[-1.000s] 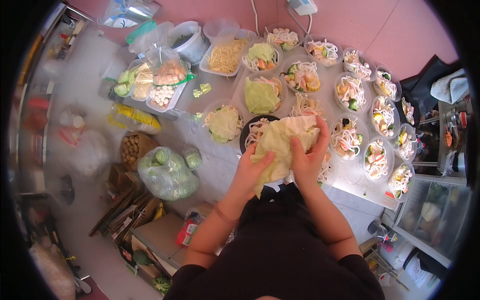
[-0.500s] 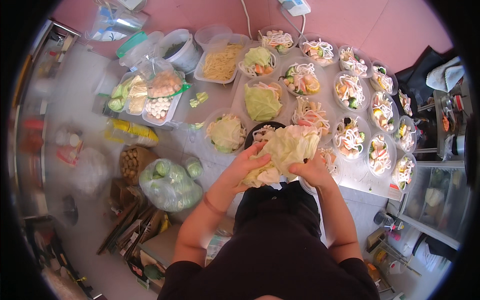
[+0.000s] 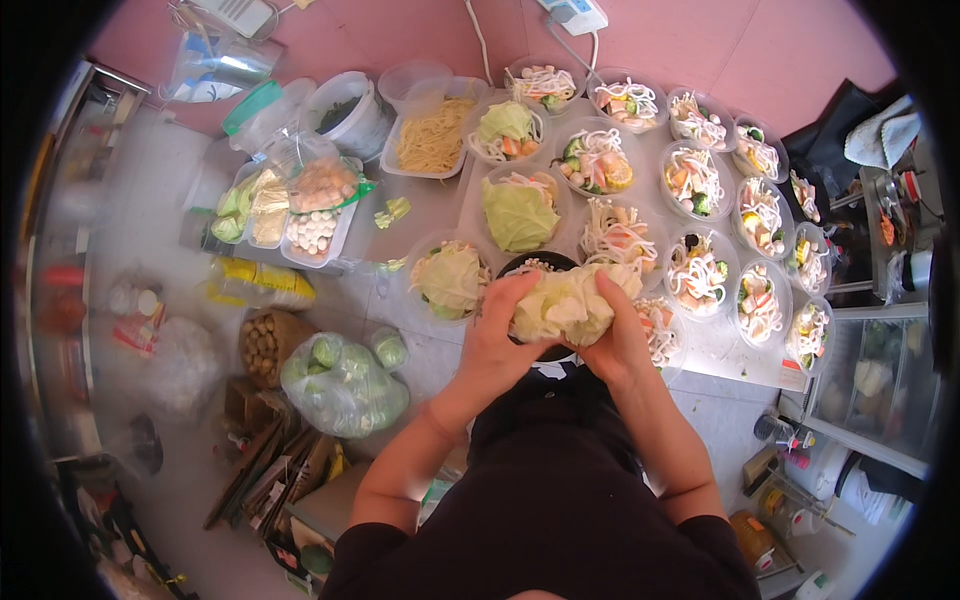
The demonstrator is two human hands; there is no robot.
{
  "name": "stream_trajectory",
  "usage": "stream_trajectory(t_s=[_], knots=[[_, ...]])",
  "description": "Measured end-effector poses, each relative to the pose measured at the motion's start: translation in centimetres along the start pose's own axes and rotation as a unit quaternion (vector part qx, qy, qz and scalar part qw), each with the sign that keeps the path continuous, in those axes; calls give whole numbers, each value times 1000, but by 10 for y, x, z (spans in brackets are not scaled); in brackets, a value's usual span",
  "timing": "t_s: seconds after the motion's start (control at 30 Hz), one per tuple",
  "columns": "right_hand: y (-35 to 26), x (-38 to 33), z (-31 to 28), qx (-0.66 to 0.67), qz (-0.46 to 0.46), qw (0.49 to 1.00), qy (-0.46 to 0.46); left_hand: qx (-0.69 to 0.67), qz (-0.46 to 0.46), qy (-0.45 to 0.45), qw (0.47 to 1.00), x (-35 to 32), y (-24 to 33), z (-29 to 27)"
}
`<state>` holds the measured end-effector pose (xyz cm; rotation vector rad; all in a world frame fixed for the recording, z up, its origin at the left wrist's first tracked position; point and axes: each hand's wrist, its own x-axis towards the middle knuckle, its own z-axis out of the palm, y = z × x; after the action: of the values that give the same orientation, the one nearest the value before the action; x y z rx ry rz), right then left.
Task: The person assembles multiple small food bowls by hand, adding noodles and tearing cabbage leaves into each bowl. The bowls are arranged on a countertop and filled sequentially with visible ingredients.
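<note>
Both hands are bunched around a pale green cabbage leaf [image 3: 565, 305], held just above a dark bowl [image 3: 535, 265] near the front edge of the surface [image 3: 440, 200]. The left hand [image 3: 500, 325] cups the leaf from its left end, fingers curled over the top; the right hand [image 3: 615, 335] closes on the right end, its grip clenched on the crumpled leaf as well. The leaf is gathered into a wad whose long axis runs left to right between the two hands, roughly along the front edge; its ruffled side faces up.

Just left of the hands, a clear bowl with a cabbage leaf on noodles [image 3: 450, 280] sits by the front edge. Behind the dark bowl stands another leaf-covered bowl [image 3: 520, 210], and further back a tray of yellow noodles [image 3: 435, 135]. Toward the right edge, rows of filled noodle bowls [image 3: 700, 275] with vegetables stand side by side, touching or nearly so. At the left edge lies a tray of bagged ingredients [image 3: 300, 205]. Down on the floor, left of the person, rests a plastic bag of green vegetables [image 3: 340, 385].
</note>
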<state>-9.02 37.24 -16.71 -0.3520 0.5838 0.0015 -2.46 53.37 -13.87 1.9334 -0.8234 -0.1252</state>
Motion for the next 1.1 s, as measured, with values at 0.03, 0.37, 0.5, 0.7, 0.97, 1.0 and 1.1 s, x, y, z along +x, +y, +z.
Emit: stream_trajectory(t_s=[0.03, 0.37, 0.5, 0.7, 0.97, 1.0, 1.1], knots=[[3, 0, 1, 1, -14, 1000, 10, 58, 36, 6, 998, 3, -1, -4], [-7, -16, -9, -4, 48, 996, -75, -460, -219, -39, 859, 1, -33, -2], [-11, -18, -16, 17, 63, 995, -74, -530, -265, -27, 805, 5, -31, 7], [-27, -27, -30, -2, 59, 995, -81, -462, -250, -74, 848, 34, -17, 7], [-76, -75, -65, -79, -19, 992, -92, -473, -253, -62, 842, 108, -17, 5], [-81, -83, -78, -49, -39, 996, -57, -491, -241, -43, 836, 118, -18, 7], [-95, -104, -108, 28, -124, 992, 1, -422, -167, 14, 891, 131, -27, 27]])
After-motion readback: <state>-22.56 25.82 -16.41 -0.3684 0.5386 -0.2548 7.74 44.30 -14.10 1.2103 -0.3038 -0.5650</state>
